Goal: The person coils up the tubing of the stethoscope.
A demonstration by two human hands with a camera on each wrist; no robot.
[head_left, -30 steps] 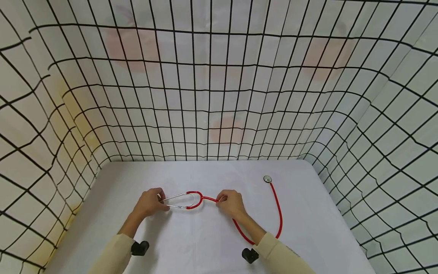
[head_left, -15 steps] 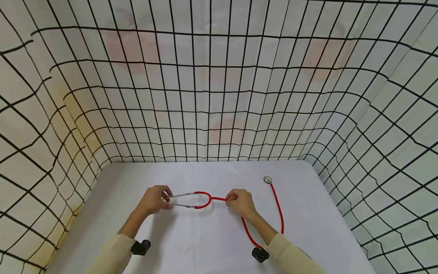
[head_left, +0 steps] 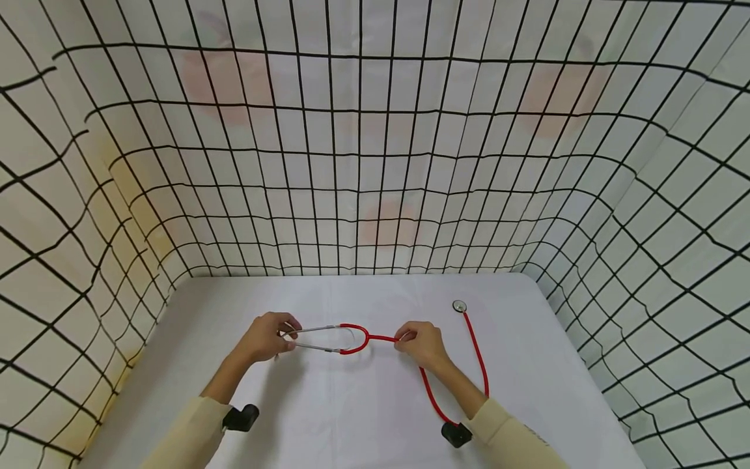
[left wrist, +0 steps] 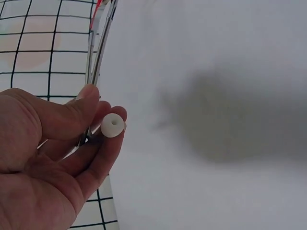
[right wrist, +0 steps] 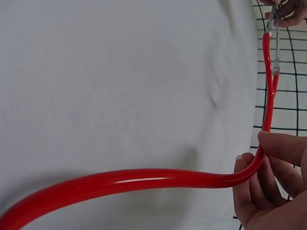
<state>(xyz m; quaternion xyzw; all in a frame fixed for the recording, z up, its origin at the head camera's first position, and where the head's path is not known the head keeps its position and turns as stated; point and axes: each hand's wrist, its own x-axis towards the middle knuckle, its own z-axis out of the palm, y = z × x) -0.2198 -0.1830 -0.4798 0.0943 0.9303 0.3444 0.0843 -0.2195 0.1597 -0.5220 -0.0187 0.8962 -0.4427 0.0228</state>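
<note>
A red stethoscope [head_left: 366,339] is stretched between the two hands, its forked end held above the table. My left hand [head_left: 268,336] grips the metal ear tubes [left wrist: 100,52] near their tips, and a white eartip [left wrist: 112,125] shows against its fingers in the left wrist view. With thumb and fingers my right hand [head_left: 423,342] pinches the red tubing [right wrist: 144,180] just past the fork. Beyond that hand the tubing loops toward the front, partly hidden by the right forearm, then runs back to the round chest piece [head_left: 459,306] lying at the back right.
A white-covered table [head_left: 363,417] lies under both hands. Black grid netting [head_left: 381,156] over pale cloth rises at the back and along both sides. Small black devices [head_left: 456,434] sit at the wrists.
Both hands have shifted to the right with the stethoscope's forked end, the right hand a little farther. The tubing loop has moved along with it, while the chest piece stays almost in place.
</note>
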